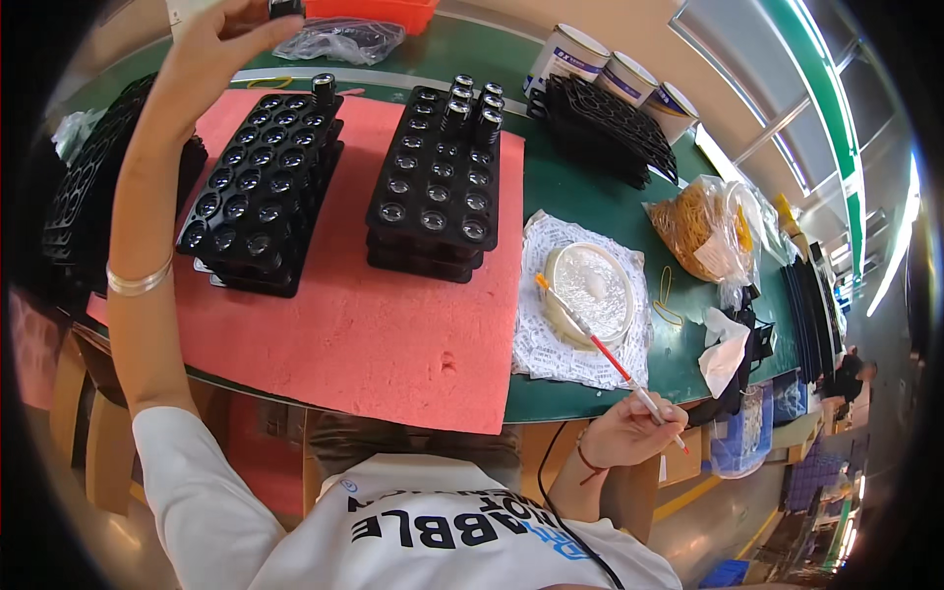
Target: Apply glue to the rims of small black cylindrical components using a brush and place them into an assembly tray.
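Holding: left hand (pixel 211 49) — fingers pinched on a small black cap (pixel 285 8) above the table's far edge.
Right hand (pixel 629 428): fingers closed round a thin brush (pixel 600 349) — tip over the round dish (pixel 590 290) by the near edge.

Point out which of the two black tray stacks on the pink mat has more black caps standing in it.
The right stack: several black caps stand across its far rows, while the left stack shows one at its far corner.

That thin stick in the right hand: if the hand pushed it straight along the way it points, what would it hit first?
Most likely the round white dish. The right hand holds a thin stick angled up and left, and its orange tip already sits over the dish's near rim. Whether the tip touches it cannot be told.
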The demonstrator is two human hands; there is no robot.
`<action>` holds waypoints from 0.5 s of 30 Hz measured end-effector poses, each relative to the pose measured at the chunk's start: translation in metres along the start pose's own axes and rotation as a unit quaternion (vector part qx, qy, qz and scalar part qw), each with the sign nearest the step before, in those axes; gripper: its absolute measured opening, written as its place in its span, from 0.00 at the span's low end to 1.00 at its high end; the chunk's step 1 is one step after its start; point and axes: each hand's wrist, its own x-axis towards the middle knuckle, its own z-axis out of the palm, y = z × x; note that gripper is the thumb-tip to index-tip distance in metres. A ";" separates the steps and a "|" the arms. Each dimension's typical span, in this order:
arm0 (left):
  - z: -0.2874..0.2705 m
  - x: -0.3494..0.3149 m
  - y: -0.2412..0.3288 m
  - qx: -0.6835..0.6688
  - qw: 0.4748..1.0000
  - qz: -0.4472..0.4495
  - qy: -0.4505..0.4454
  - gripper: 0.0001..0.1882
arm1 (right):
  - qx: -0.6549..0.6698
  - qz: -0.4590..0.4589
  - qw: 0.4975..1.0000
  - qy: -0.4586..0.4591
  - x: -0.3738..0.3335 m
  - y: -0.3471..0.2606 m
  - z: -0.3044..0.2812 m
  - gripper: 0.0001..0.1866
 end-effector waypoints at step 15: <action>0.014 -0.003 -0.073 -0.036 0.971 -0.134 -0.194 0.12 | -0.045 0.005 0.999 0.015 0.001 -0.003 0.005 0.19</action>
